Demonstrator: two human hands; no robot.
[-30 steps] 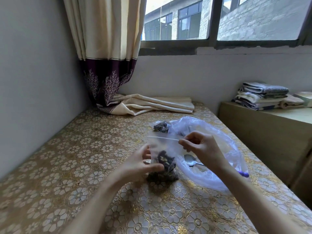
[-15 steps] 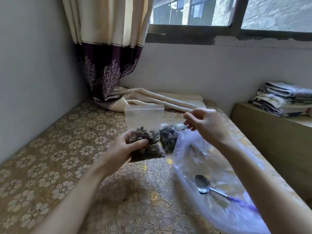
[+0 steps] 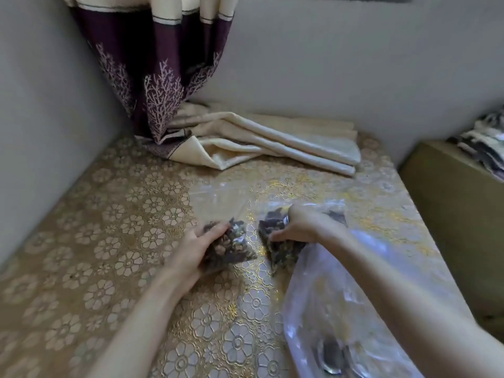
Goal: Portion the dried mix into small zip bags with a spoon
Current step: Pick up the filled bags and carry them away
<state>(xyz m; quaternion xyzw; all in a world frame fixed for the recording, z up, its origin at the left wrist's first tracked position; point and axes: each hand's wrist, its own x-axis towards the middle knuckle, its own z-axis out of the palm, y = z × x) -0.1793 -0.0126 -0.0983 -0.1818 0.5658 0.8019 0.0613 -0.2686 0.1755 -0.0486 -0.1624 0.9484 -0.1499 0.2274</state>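
Two small zip bags of dark dried mix lie side by side on the gold-patterned tablecloth [image 3: 109,241]. My left hand [image 3: 191,252] grips the left bag [image 3: 234,246] and holds it down on the table. My right hand [image 3: 297,225] grips the right bag [image 3: 281,249] from above, its fingers curled over the filled part. The clear upper halves of both bags lie flat toward the wall. A large clear plastic bag [image 3: 341,309] spreads out under my right forearm, and the metal spoon [image 3: 331,358] lies in it near the bottom edge of the frame.
A cream and purple curtain [image 3: 245,137] hangs in the corner and pools on the back of the table. Grey walls close off the left and back. A lower wooden surface [image 3: 450,186] with folded cloths [image 3: 485,143] stands to the right.
My left hand has lowered the filled bag from mid-air onto the table. My right hand, empty and raised before, has dropped onto the second filled bag. The view tilted downward.
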